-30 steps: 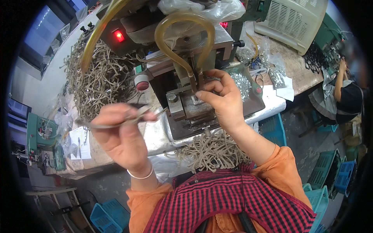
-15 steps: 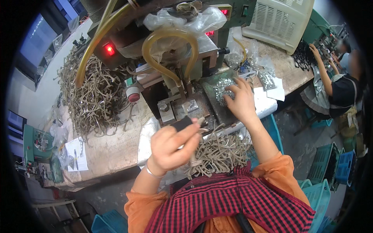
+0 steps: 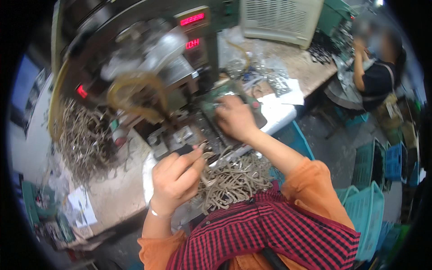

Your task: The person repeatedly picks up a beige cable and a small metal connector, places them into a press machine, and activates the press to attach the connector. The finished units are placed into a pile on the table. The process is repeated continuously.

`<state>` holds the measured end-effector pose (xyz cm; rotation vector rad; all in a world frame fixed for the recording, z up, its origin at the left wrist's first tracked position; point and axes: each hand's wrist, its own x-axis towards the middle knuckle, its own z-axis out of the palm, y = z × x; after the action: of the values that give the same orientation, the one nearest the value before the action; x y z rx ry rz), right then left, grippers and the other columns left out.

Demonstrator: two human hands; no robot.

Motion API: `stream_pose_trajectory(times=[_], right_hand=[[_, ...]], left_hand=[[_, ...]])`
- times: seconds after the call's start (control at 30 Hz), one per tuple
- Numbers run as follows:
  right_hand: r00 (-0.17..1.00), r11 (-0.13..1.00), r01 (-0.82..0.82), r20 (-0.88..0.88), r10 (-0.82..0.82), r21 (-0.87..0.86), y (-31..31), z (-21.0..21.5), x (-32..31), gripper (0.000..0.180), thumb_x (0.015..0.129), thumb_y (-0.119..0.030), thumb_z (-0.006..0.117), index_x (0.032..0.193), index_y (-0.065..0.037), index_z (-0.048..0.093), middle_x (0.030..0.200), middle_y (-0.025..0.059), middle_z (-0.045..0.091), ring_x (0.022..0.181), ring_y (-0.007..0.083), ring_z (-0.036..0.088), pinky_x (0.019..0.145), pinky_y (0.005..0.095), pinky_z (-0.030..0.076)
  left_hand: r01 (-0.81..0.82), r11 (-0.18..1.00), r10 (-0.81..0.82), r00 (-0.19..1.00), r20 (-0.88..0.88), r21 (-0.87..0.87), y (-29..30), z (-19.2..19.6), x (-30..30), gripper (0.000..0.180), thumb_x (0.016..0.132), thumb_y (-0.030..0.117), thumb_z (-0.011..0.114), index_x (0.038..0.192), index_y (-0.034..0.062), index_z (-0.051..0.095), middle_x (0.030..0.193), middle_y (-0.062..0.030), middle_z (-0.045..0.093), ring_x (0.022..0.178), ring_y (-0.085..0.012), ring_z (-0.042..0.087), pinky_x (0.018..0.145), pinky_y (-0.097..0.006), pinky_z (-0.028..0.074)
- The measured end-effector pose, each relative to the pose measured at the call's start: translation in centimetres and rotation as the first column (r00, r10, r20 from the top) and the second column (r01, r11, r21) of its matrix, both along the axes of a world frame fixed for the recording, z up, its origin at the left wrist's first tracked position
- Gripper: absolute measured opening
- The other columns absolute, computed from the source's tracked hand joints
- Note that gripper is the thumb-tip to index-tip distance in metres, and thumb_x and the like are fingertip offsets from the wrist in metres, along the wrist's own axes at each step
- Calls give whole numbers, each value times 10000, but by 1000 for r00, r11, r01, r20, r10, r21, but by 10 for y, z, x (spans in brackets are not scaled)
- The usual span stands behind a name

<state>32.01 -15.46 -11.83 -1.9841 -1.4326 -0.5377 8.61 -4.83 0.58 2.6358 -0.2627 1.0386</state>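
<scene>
My left hand [image 3: 176, 181] is closed, pinching the end of a grey-beige cord piece [image 3: 203, 146] in front of a press machine. A dark flat piece [image 3: 183, 150] lies against its index finger; I cannot tell whether it is held. Just beyond is the press's small metal fixture block [image 3: 183, 134]. My right hand [image 3: 238, 120] reaches down into a green tray [image 3: 258, 118] right of the press. Its fingertips are blurred, and the small silver parts under them are mostly hidden. Between my arms, a heap of similar cord pieces [image 3: 236, 180] lies near my checked apron.
A larger cord heap [image 3: 83, 144] covers the bench at left, near the press's red button [image 3: 119, 136]. Yellow hoses [image 3: 135, 92] loop before the press. Plastic bags [image 3: 274, 74] and a cream vented casing [image 3: 279, 20] stand behind. A co-worker [image 3: 378, 76] sits at right, beyond teal crates [image 3: 366, 220].
The view has swung, so the bench sits further left and the press's displays show more. My right hand's fingers have drawn in over the tray. My left hand still pinches the cord piece.
</scene>
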Motion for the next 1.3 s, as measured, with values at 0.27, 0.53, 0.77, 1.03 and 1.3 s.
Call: stream_pose_trajectory(times=[0.27,0.53,0.77,1.03,1.3], right_hand=[[932,966,168,-351,-91,197,9,-2,20,145,861,-144,670,974,-54,661,853,161,677,880,379,664,743,456,529],[803,915,182,-592,74,361,-7,20,3,145,848,-134,709,949,-37,747,896,162,730,859,337,702,759,415,543],[832,967,134,-555,9,217,-1,11,-13,138,851,-116,698,962,-61,758,924,136,733,911,344,693,830,438,537],[853,958,209,-515,-81,196,-51,0,-9,165,819,-92,716,983,-84,735,938,98,719,947,309,667,848,420,527],[863,932,167,-505,19,321,-29,-12,-16,158,812,-79,709,969,-66,715,935,111,689,959,332,649,848,439,516]], left_hand=[[-75,996,79,993,91,-53,-15,-24,-9,297,760,-77,707,1026,54,736,1081,-163,754,675,-290,619,627,-363,481],[-608,569,616,761,-202,-553,147,-73,-94,293,1037,227,619,1158,-28,695,1058,-205,713,943,-304,711,753,-378,558],[-966,217,829,105,-550,142,217,-217,-106,357,1030,360,584,972,9,620,874,-161,678,783,-238,669,683,-369,531],[-972,222,836,233,-497,-82,162,-207,-99,535,865,470,761,1058,-26,709,952,-246,739,851,-390,727,774,-492,567],[-977,193,837,213,-504,-93,188,-231,-97,516,846,454,783,959,-48,747,882,-251,746,794,-411,734,697,-481,580]])
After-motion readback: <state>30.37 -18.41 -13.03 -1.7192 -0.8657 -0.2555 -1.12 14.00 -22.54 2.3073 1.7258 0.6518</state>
